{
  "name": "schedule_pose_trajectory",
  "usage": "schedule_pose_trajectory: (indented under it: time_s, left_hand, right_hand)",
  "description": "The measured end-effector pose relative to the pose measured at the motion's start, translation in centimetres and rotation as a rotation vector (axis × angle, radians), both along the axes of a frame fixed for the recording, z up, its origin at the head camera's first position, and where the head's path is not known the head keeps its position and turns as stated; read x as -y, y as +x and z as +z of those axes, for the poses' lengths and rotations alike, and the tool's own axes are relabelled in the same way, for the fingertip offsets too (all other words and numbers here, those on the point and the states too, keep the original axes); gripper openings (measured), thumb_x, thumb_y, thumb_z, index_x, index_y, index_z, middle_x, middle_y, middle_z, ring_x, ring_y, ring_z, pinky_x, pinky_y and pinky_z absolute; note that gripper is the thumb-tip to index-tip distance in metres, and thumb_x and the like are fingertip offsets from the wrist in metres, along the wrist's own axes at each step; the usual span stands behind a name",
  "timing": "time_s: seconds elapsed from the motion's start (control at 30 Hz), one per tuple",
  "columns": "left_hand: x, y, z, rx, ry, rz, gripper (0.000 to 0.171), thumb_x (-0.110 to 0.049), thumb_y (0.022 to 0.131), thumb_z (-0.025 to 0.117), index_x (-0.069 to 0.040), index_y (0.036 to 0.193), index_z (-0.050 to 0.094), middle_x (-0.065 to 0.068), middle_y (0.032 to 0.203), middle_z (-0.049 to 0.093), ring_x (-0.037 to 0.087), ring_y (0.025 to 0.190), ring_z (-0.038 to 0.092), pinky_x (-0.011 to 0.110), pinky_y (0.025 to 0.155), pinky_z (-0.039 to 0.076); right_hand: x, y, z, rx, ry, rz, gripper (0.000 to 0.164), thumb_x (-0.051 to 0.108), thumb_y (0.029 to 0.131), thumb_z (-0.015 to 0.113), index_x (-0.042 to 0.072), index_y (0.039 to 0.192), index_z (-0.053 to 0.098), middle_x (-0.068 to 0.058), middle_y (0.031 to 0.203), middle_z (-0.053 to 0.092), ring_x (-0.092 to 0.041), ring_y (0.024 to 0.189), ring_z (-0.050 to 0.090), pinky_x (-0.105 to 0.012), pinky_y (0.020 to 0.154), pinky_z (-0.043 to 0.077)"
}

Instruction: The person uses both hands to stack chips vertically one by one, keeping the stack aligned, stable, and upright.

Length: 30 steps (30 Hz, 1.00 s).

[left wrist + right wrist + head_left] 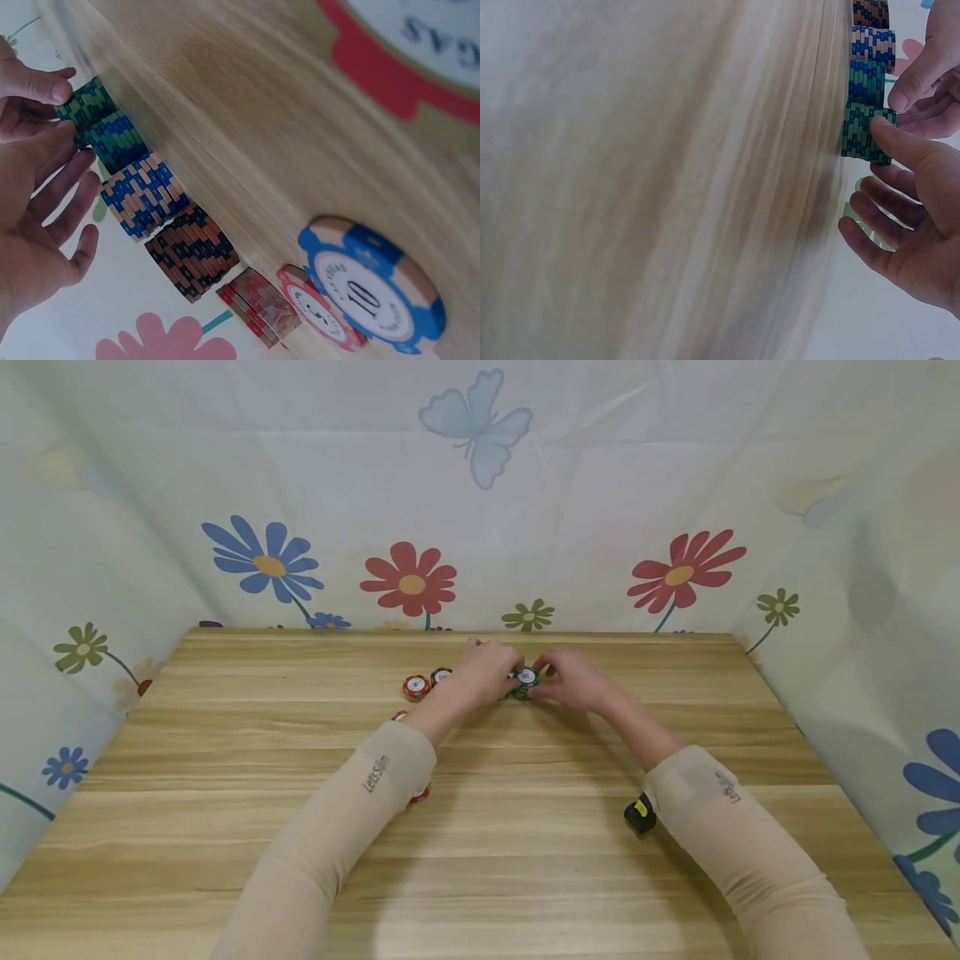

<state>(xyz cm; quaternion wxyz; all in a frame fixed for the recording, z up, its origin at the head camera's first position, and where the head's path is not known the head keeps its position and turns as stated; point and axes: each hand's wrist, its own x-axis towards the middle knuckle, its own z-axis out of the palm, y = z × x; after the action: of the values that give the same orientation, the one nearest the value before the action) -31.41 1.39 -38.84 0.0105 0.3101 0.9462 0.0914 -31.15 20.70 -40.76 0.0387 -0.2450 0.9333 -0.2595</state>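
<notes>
At the back of the wooden table, a stack of green poker chips (527,676) with a 20 on top stands between both hands. My right hand (576,681) pinches it from the right, thumb on the near side, other fingers spread loosely. From the left, my left hand (487,672) holds its thumb and index finger against the same stack. In the left wrist view a row continues beside it: a blue-green stack (118,142), a blue and peach stack (144,195), a black and brown stack (193,253) and a red stack (259,307).
A blue chip marked 10 (361,296) and a red chip marked 5 (319,311) lie before the row. Another red chip (420,794) shows partly beneath the left sleeve. By the right sleeve sits a black and yellow tape measure (640,816). A flowered curtain (570,527) hangs behind the table.
</notes>
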Motion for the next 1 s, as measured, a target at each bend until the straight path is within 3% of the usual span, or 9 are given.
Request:
schedule_pose_trajectory:
  time_s: [0.17,0.4,0.63,0.9,1.0]
  left_hand:
    - [0.2,0.0,-0.1,-0.008,0.004,-0.001,0.015,-0.027,0.098,0.074,-0.016,0.108,0.076,-0.003,0.105,0.072,0.016,0.101,0.061,0.047,0.095,0.035]
    - [1.4,1.0,0.2,-0.005,-0.023,-0.012,0.026,-0.027,0.096,0.075,-0.015,0.119,0.073,0.000,0.120,0.067,0.019,0.117,0.057,0.054,0.106,0.028]
    - [3.9,1.6,0.7,-0.005,0.019,-0.029,0.023,-0.025,0.098,0.072,-0.013,0.118,0.072,0.001,0.117,0.064,0.021,0.114,0.056,0.053,0.105,0.027]
    - [6.7,2.6,0.7,-0.041,0.061,0.011,0.023,-0.025,0.097,0.074,-0.011,0.115,0.074,0.003,0.115,0.066,0.024,0.115,0.057,0.056,0.105,0.029]
    - [7.6,3.1,0.7,-0.059,0.062,0.007,0.019,-0.024,0.096,0.075,-0.011,0.110,0.074,0.003,0.108,0.066,0.022,0.106,0.059,0.054,0.101,0.034]
  right_hand:
    - [0.1,0.0,-0.1,0.000,-0.010,0.005,0.031,0.014,0.090,0.081,-0.004,0.112,0.069,-0.018,0.110,0.069,-0.037,0.104,0.062,-0.048,0.088,0.050]
    - [0.2,-0.1,-0.1,0.022,-0.020,0.007,0.048,0.018,0.087,0.085,-0.004,0.124,0.065,-0.020,0.121,0.066,-0.037,0.109,0.062,-0.049,0.092,0.049]
    - [0.7,-0.2,0.0,0.025,-0.004,0.016,0.051,0.021,0.089,0.083,-0.006,0.127,0.062,-0.021,0.123,0.065,-0.036,0.110,0.061,-0.049,0.093,0.049]
    - [1.3,-0.1,0.1,-0.004,0.044,0.020,0.060,0.025,0.090,0.082,-0.006,0.136,0.057,-0.023,0.134,0.060,-0.040,0.120,0.057,-0.051,0.102,0.045]
    - [1.4,0.0,0.1,-0.016,0.036,0.021,0.062,0.025,0.090,0.082,-0.006,0.137,0.056,-0.024,0.136,0.059,-0.041,0.122,0.056,-0.052,0.103,0.044]
